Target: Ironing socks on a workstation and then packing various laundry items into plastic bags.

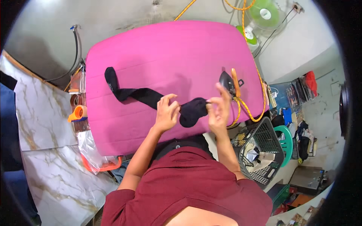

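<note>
A black sock [193,111] is bunched between my hands, low over the pink padded ironing surface [158,59]. My left hand [167,111] pinches its left edge with bent fingers. At its upper right edge, the thumb and index finger of my right hand [219,108] grip the fabric, the other fingers raised. A long black sock [138,94] stretches flat to the left, its bent foot bearing small pale writing. Its near end passes behind my left hand, so I cannot tell whether it joins the bunched piece. Just beyond my right hand rests a clothes iron [226,80] with a wooden handle.
The iron's yellow patterned cord [258,84] loops along the right edge. Below right stands a dark plastic basket [261,152] holding papers, beside a green plastic chair [287,145]. Tape rolls [80,112] and an orange basket [106,166] sit left. A green fan [264,14] stands behind.
</note>
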A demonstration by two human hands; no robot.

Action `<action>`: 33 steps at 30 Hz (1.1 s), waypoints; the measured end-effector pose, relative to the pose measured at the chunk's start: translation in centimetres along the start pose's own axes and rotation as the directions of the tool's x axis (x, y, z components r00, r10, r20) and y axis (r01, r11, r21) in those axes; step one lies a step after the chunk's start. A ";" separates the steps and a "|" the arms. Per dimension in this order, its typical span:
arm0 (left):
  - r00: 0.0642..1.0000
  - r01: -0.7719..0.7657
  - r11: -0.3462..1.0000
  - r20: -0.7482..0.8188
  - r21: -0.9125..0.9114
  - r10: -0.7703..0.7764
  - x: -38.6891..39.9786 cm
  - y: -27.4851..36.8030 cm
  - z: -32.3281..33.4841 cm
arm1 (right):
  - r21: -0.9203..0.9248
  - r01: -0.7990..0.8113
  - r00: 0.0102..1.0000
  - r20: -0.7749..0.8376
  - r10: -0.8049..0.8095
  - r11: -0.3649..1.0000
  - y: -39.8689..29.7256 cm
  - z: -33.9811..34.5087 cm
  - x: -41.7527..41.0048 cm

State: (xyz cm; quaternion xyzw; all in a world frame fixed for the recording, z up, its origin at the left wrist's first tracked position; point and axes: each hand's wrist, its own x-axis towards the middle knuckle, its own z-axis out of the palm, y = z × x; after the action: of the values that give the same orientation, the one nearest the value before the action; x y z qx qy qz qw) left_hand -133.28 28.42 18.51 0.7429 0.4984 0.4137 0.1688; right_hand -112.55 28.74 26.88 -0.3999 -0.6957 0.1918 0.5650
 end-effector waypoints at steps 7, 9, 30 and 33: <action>0.980 0.080 0.994 0.189 -0.077 -0.064 0.2 0.4 0.1 | -0.037 0.035 0.995 0.090 -0.031 0.999 0.2 -0.5 1.3; 0.995 0.102 0.994 0.028 -0.041 -0.101 0.4 1.0 -0.5 | -0.043 0.028 0.977 0.213 -0.018 0.999 0.2 -0.2 1.1; 0.951 -0.046 0.972 -0.286 0.232 0.113 1.8 5.7 -2.6 | -0.065 -0.123 0.912 0.387 0.138 0.990 0.4 -0.7 1.3; 0.950 -0.029 0.959 -0.292 0.282 0.115 1.7 6.1 -2.2 | -0.306 0.025 0.888 0.444 0.120 0.952 -0.5 0.3 1.3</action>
State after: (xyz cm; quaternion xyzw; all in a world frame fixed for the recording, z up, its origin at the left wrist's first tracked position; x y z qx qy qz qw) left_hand -131.02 26.88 24.63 0.7042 0.5431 0.4564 -0.0299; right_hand -113.07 29.47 27.93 -0.4426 -0.8200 0.1853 0.3122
